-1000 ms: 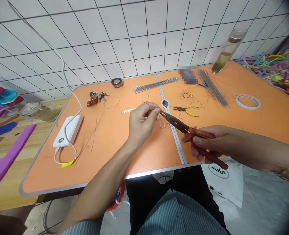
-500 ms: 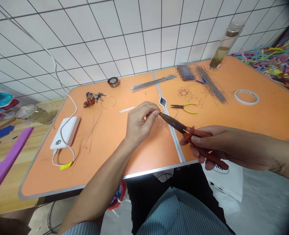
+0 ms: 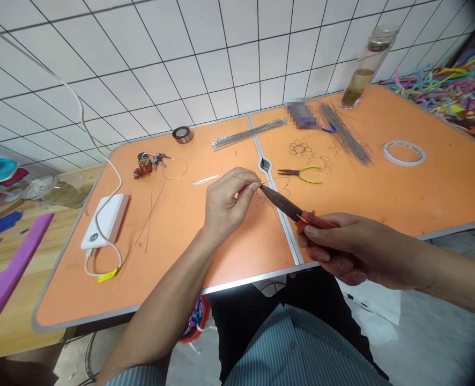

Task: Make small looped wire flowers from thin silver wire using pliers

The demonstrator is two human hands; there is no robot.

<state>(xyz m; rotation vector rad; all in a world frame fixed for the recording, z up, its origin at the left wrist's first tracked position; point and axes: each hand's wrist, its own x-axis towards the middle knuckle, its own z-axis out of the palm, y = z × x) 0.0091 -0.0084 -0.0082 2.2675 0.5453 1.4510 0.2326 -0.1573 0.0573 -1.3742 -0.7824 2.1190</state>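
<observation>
Pliers (image 3: 281, 202) held in our right grip (image 3: 340, 245), wire (image 3: 243, 179) pinched in left grip (image 3: 231, 203).
Yellow-handled pliers (image 3: 299, 172), wire flower (image 3: 300, 148) lie beyond.

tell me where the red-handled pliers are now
In the head view, the red-handled pliers are right of centre above the orange table, held in the right hand, tips by the left hand.
</observation>
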